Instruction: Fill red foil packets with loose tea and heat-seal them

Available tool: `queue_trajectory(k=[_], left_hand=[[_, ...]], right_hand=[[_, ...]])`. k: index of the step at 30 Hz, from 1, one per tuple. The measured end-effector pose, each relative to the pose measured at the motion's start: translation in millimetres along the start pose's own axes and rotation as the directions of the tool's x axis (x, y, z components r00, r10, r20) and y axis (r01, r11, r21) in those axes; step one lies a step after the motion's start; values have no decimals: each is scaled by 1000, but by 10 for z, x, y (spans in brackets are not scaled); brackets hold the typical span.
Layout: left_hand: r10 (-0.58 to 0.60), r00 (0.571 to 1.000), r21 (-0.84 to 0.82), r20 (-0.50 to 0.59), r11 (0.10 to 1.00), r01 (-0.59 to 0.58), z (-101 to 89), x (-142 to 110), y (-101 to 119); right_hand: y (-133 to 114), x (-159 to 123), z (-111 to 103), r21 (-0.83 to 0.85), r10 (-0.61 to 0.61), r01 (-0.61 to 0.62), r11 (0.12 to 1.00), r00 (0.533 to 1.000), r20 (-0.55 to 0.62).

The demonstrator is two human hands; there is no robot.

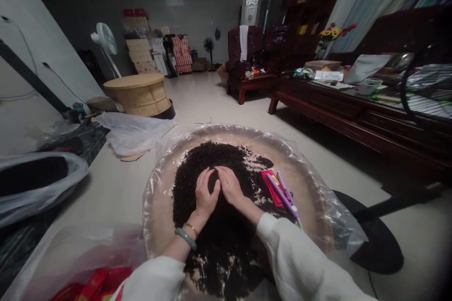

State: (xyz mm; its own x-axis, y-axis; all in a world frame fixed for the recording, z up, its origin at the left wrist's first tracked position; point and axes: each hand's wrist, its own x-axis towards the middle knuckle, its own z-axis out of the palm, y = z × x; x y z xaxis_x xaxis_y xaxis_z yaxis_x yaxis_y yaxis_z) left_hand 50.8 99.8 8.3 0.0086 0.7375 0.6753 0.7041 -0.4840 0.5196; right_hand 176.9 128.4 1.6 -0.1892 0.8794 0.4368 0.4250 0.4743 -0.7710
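Dark dried leaves (212,155), which look like loose tea, are heaped on a wide round tray (300,164) lined with clear plastic. Over the middle of the heap my left hand (206,193) and my right hand (229,183) curve toward each other, fingertips nearly meeting. Both are cupped around some of the leaves, dark between the palms. To the right of my right hand, red packets (271,188) lie on the tray. A purple-and-white tong-shaped tool (285,197), perhaps a hand sealer, rests across them.
At left stands an open plastic bag (76,169) of dark material; another bag (106,240) with red packets is at lower left. A round woven stand (141,94) is farther back. A dark wooden table (332,103) and a black fan base (377,244) are at right.
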Motion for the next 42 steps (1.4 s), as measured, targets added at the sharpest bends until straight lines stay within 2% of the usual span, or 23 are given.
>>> queue_trajectory(k=[3,7,12,16,19,20,22,25,26,28,30,32,34,35,37,38,40,42], left_hand=[[5,999,-1,-34,1000,-5,5,62,58],[-13,999,112,29,994,9,-19,3,-6],[18,999,-18,36,1000,-18,52,-69,-49],[-61,993,16,102,998,59,29,-38,-59],[-191,971,6,143,981,192,-113,-10,-124],[-234,963,-24,134,971,239,-175,0,-158],[-313,946,-84,80,944,320,-300,17,-240],[-422,905,-91,-56,905,416,-444,14,-362],[-450,887,-80,-104,893,443,-472,1,-394],[-484,858,-58,-174,874,482,-500,-44,-437],[-497,844,-48,-201,866,499,-501,-102,-454],[-498,844,-45,-197,865,500,-495,-156,-457],[-498,847,-46,-188,866,499,-492,-195,-456],[-499,846,-48,-188,865,499,-491,-208,-458],[-504,842,-59,-192,862,503,-491,-227,-464],[-508,840,-68,-192,861,505,-490,-234,-467],[-516,835,-92,-193,856,508,-487,-246,-470],[-521,831,-115,-196,854,508,-487,-256,-464]], right_hand=[[-78,54,-9,-33,-26,25,999,999,-34],[-18,-6,-57,-76,70,-70,995,998,-8],[-30,-69,21,24,13,-15,1000,998,63],[-60,-2,-48,-98,78,-67,993,991,109],[16,33,-377,-351,187,-153,924,980,64],[62,21,-537,-471,250,-195,860,967,56],[179,-53,-890,-569,341,-272,776,940,16],[367,-271,-1347,-718,518,-390,576,854,-48],[421,-354,-1450,-774,598,-401,489,801,-37],[498,-494,-1576,-818,672,-390,424,740,-4],[532,-572,-1618,-822,690,-386,418,724,11],[527,-581,-1615,-824,684,-416,384,728,-50],[497,-547,-1590,-852,641,-426,303,753,-148],[478,-525,-1572,-872,611,-401,281,776,-160],[439,-491,-1527,-910,567,-291,296,820,-77],[421,-481,-1502,-917,569,-232,324,822,-7],[390,-476,-1453,-918,603,-179,354,794,78],[359,-478,-1418,-920,654,-194,339,752,82]])
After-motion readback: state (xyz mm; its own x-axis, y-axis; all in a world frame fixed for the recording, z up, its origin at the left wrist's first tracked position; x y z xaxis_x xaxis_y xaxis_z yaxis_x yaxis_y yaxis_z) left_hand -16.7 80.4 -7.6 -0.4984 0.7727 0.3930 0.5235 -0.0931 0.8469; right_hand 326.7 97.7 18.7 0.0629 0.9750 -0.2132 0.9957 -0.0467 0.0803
